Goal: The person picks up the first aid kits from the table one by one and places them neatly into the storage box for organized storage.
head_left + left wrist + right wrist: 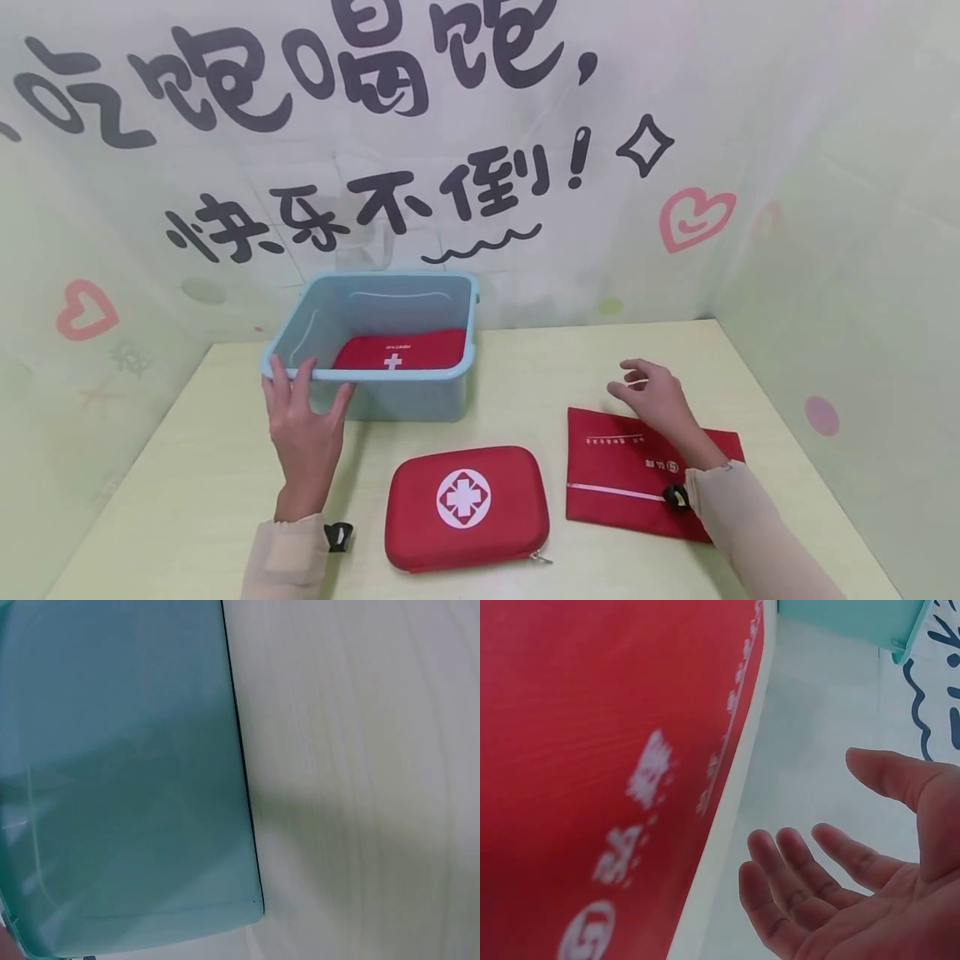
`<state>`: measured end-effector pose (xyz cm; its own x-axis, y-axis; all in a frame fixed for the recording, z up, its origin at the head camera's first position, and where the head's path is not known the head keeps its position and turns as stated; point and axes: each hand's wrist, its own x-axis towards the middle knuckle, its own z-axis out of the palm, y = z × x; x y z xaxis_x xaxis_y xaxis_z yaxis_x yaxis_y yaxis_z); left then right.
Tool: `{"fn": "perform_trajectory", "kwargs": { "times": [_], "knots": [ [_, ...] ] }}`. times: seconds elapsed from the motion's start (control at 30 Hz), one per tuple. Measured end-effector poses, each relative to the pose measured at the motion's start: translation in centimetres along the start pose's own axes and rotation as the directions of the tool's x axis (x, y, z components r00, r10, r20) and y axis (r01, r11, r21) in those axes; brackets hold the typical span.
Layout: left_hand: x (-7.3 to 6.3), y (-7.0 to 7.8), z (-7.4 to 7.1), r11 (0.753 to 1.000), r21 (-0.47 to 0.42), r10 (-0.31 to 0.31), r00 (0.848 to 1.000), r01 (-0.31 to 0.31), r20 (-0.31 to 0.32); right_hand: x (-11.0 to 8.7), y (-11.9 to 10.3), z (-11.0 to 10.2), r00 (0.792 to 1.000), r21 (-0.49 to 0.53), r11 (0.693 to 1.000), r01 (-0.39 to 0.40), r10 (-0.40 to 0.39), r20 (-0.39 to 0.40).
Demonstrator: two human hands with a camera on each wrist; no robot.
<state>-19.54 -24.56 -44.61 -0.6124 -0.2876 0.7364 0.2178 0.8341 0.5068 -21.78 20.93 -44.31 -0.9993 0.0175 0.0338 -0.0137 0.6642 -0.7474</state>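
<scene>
A light-blue plastic bin (405, 400) stands at the back left of the table. My left hand (306, 429) holds its front rim near the left corner, fingers over the edge and thumb in front. Inside lies a red first-aid pouch (431, 350) with a white cross. My right hand (660, 408) hovers over the far edge of a flat red fabric bag (622, 467) with white print. In the right wrist view its fingers are loosely bent, nothing between them. Between the hands lies a red zippered first-aid case (412, 517), a white round emblem on top.
The pale wooden table (187, 483) meets a printed wall covering (600, 250) behind, with side panels at left and right. The case's zipper pull (540, 557) sticks out at its front right corner.
</scene>
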Motion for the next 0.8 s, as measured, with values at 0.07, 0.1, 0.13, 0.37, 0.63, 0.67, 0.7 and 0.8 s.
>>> {"fn": "perform_trajectory", "kwargs": {
  "times": [0.07,0.1,0.13,0.37,0.63,0.67,0.7,0.8],
  "knots": [
    [0.0,0.0,0.0,1.000,0.000,-0.001,1.000,0.001,0.000,-0.1,0.3,-0.1,1.000,-0.011,1.000,-0.008,0.008,0.016],
    [0.0,0.0,0.0,1.000,0.001,-0.001,1.000,0.001,-0.001,-0.2,0.5,-0.1,0.999,-0.017,1.000,-0.014,0.014,0.030],
    [0.0,-0.1,0.0,1.000,0.001,0.000,1.000,0.000,-0.003,-0.3,0.6,-0.2,0.999,-0.022,1.000,-0.021,0.022,0.047],
    [0.1,0.0,-0.1,1.000,-0.007,0.003,1.000,-0.003,-0.006,-0.7,1.2,-0.8,0.984,-0.075,0.996,-0.055,0.067,0.162],
    [0.2,0.1,-0.1,1.000,-0.019,0.003,1.000,-0.003,-0.004,-1.2,2.4,-1.3,0.979,-0.091,0.994,-0.058,0.075,0.192],
    [0.2,0.1,-0.1,1.000,-0.019,0.003,1.000,-0.003,-0.004,-1.3,2.5,-1.5,0.978,-0.099,0.993,-0.061,0.079,0.194],
    [0.2,0.0,-0.1,1.000,-0.019,0.003,1.000,-0.003,-0.004,-1.4,2.7,-1.6,0.977,-0.108,0.992,-0.063,0.084,0.195],
    [0.1,-0.1,0.0,1.000,-0.010,0.002,1.000,-0.002,-0.003,-1.7,3.0,-2.0,0.975,-0.129,0.990,-0.061,0.087,0.204]
  ]
}}
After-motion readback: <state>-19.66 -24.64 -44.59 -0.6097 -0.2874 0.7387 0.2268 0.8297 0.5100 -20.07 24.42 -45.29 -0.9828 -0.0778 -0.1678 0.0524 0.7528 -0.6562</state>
